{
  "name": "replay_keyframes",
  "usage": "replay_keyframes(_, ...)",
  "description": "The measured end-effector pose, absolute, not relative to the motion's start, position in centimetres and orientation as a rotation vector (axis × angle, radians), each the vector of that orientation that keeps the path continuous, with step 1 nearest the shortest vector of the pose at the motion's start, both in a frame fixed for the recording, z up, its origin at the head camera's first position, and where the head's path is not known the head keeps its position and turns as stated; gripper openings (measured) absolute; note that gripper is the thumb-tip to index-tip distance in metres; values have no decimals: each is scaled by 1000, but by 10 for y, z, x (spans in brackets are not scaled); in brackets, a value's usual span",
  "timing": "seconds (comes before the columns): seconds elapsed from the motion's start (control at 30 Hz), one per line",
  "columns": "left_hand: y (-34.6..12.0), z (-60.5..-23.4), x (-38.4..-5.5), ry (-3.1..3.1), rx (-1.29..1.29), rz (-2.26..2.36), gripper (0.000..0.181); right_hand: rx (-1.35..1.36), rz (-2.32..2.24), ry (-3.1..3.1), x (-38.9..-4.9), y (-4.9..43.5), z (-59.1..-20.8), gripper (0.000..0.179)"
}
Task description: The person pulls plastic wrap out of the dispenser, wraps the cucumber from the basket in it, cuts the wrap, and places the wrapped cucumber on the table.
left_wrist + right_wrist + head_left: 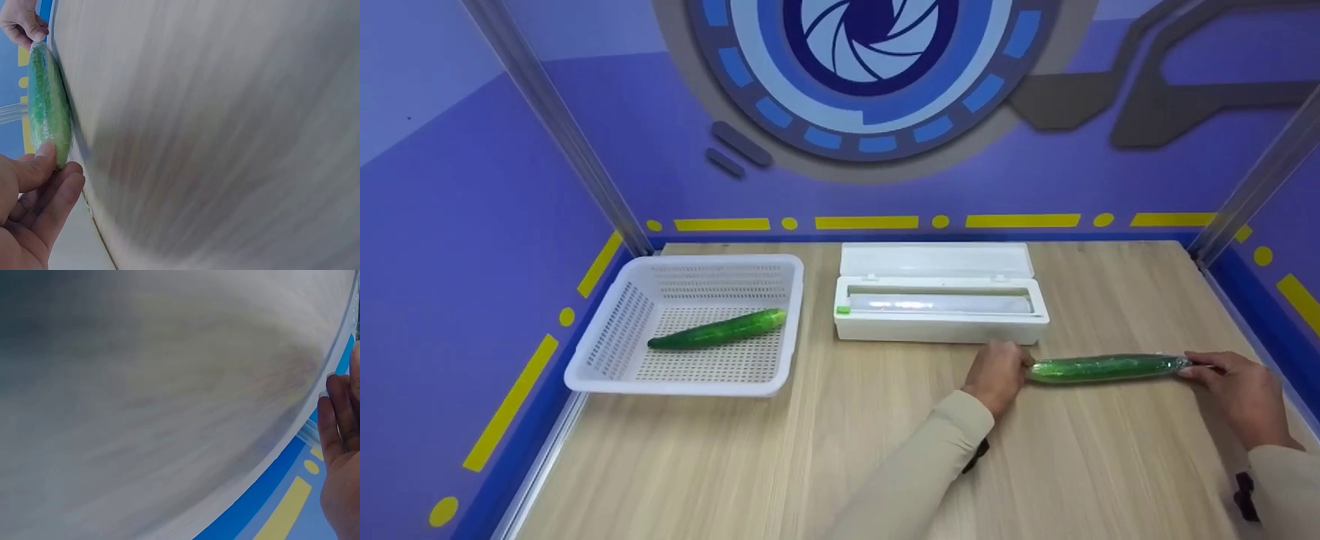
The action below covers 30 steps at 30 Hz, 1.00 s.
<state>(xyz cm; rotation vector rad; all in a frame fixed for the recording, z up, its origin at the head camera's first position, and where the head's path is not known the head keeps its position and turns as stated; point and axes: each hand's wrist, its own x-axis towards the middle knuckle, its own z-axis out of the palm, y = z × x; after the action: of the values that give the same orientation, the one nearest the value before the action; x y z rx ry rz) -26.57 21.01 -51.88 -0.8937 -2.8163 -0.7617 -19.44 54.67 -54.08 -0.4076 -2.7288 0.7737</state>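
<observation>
A green cucumber (1106, 368) in shiny clear plastic wrap is held lengthwise between both hands, close over the table. My left hand (996, 375) pinches its left end; in the left wrist view the thumb lies on top of the wrapped cucumber (49, 107) with fingers beneath. At the other end, my right hand (1245, 394) pinches the gathered wrap at the tip between thumb and fingers. Only part of the right hand (343, 439) shows at the edge of the right wrist view, where the cucumber is nearly all out of frame.
A white cling film box (941, 331) stands behind the left hand, its lid (934, 260) raised and a film roll (937, 303) inside. To the left, a white perforated basket (795, 330) contains another cucumber (716, 331). Blue-purple panels (585, 150) enclose the wooden table (870, 435).
</observation>
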Motion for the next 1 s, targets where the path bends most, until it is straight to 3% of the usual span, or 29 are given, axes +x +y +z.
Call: replay_keyframes(1.0,239,-525,-255,-2732,-822,-718,18,-578,727,-2672,-189,554,-538,34)
